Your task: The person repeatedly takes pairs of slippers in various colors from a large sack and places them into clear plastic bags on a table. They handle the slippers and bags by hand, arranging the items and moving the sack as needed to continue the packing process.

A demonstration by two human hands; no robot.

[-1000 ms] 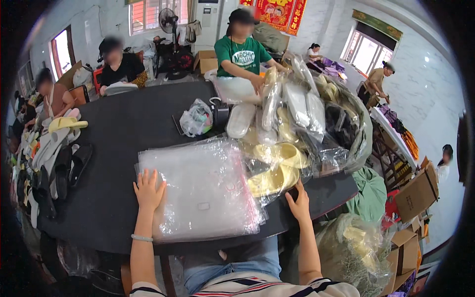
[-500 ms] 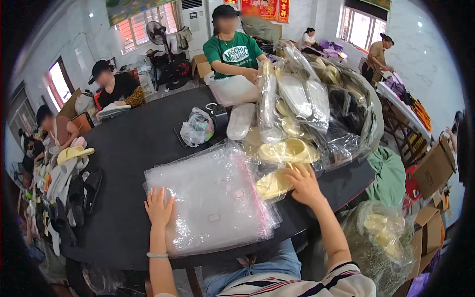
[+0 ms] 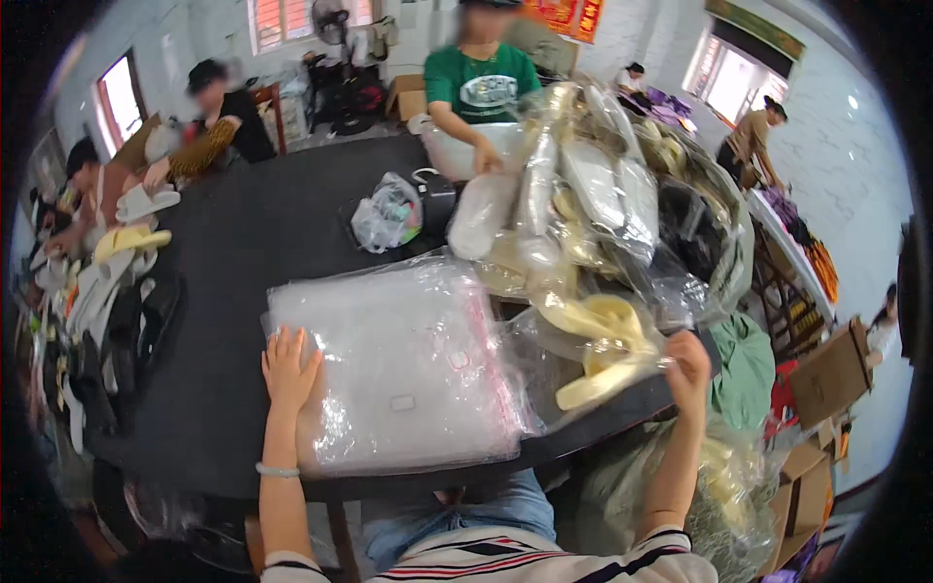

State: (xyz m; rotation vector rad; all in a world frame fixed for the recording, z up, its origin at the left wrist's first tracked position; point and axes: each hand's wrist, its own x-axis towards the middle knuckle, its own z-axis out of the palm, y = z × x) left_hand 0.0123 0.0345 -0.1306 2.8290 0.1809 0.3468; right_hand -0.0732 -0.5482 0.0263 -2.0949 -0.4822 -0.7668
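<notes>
Two yellow slippers (image 3: 604, 383) in a clear bag (image 3: 544, 364), sitting at the table's near right side, just right of the plastic-sleeve stack (image 3: 389, 355). I read the step in hand as shifting that bag by its edge; next move calls for a firm pinch, since thin film would likely slip or stretch, and for keeping it off the stack. Right hand (image 3: 688, 364): fingers closed to a narrow pinch on the bag's right end, no direct contact with the slippers that I can see. Left hand (image 3: 288, 369): open, palm down, fingers slightly spread on the stack's left edge, gripping nothing; I'd call it a steadying hand. Beyond the bag, a heap of bagged slippers (image 3: 593, 180); behind that, a co-worker in a green shirt (image 3: 481, 83) across the black table (image 3: 243, 243).
</notes>
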